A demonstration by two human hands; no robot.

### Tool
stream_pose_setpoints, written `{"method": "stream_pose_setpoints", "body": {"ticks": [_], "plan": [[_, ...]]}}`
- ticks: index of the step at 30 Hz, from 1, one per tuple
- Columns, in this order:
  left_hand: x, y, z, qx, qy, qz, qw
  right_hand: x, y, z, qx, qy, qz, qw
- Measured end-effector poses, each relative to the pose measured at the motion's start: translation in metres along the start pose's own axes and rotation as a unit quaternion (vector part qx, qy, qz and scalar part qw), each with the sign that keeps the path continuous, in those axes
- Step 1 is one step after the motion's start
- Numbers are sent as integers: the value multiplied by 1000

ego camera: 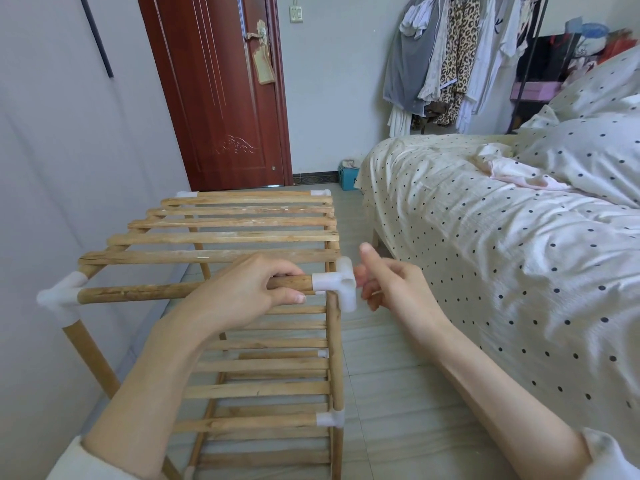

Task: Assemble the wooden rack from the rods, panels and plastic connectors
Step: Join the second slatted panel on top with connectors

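A person is working at a wooden rack (221,237) standing on the tiled floor (398,393) between a grey wall (69,168) and a bed (485,254) with a dotted cover. The left hand (242,292) is gripping the front top rod (145,293), its fingers (284,271) curling over the wood and the thumb closing underneath, just beside the white plastic corner connector (341,285) at the rod's right end. The right hand (391,285) is hovering just beside that connector on its outer side, thumb raised and the other fingers loosely curled toward it; whether the fingertips are actually touching the plastic is hard to tell, since the connector's edge and the fingertips are blurring together there. The rod's left end is sitting in another white connector (62,296) atop a slanting leg (91,358). Behind the rod, the slatted top panel (225,237) is lying flat, with two more white connectors showing at its far corners. Beneath the forearms, lower slatted shelves (263,386) are partly hiding, and the rack's base is being cut off by the bottom edge of the view. A right upright rod (335,355) is running down from the corner connector to a lower connector (330,419). In the background a dark red door (221,98) is standing shut, and clothes (450,57) are hanging on a rail past the bed, their details too small to make out.
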State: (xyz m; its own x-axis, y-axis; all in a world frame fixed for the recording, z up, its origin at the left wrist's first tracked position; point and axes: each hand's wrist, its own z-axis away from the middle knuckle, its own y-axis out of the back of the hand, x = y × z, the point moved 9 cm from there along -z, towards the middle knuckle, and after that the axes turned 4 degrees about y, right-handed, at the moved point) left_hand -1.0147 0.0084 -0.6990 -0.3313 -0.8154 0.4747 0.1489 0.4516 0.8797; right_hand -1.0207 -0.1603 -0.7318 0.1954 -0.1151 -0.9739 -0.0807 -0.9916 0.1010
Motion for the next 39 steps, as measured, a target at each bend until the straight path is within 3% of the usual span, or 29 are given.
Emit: {"method": "stream_pose_setpoints", "body": {"ticks": [9,14,28,32,35,39], "plan": [[-9,1,2,-3,1,11,1000,7,-17,-23,77,-78,-118,987],[-6,5,3,18,-21,-9,1000,-6,-18,-40,115,-51,-143,982],[-9,7,12,87,-40,-7,995,-14,-43,-46,67,-26,-45,996],[-11,9,17,90,-41,-8,995,-12,-47,-45,69,-17,-47,996],[-12,5,18,72,-36,-67,995,-8,-48,-44,72,-12,-74,995],[0,1,19,67,-61,-70,993,3,-36,-37,104,-58,-124,985]]}}
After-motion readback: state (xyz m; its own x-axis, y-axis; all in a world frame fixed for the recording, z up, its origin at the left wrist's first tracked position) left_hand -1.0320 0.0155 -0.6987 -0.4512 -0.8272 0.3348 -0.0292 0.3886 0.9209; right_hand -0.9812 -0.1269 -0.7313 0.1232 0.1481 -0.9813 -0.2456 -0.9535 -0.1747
